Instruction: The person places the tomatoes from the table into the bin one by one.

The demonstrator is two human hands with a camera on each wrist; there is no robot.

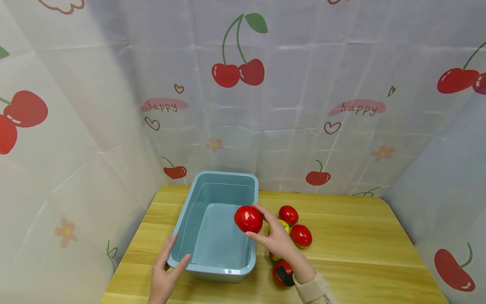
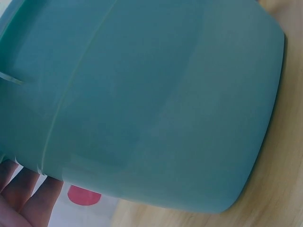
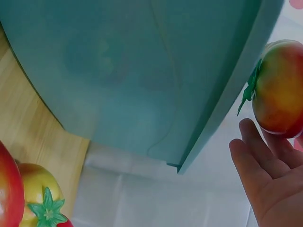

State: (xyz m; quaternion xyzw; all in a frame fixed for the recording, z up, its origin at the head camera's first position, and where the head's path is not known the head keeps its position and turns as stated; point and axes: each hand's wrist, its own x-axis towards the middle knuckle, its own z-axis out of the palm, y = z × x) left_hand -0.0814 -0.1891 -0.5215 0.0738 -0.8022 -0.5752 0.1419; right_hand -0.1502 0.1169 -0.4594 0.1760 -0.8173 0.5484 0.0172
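Observation:
My right hand point(image 1: 271, 236) holds a shiny red tomato point(image 1: 248, 219) in its fingertips, just above the right rim of the light blue plastic tub point(image 1: 224, 264). In the right wrist view the same tomato point(image 3: 279, 90) shows red and yellow with a green calyx, next to the tub's wall point(image 3: 142, 71), with my fingers point(image 3: 265, 170) under it. My left hand point(image 1: 165, 270) grips the tub's near left corner, thumb on the rim. The left wrist view is filled by the tub's outer wall point(image 2: 156, 94), with my fingers point(image 2: 23, 198) at the lower left. The tub's inside is bare.
Several more tomatoes lie on the wooden table point(image 1: 360, 236) right of the tub: two red ones point(image 1: 288, 214) point(image 1: 301, 235), a yellowish one point(image 1: 282, 226) behind my hand, another point(image 1: 279, 276) by my wrist. Cherry-print curtains point(image 1: 303, 105) wall in the table.

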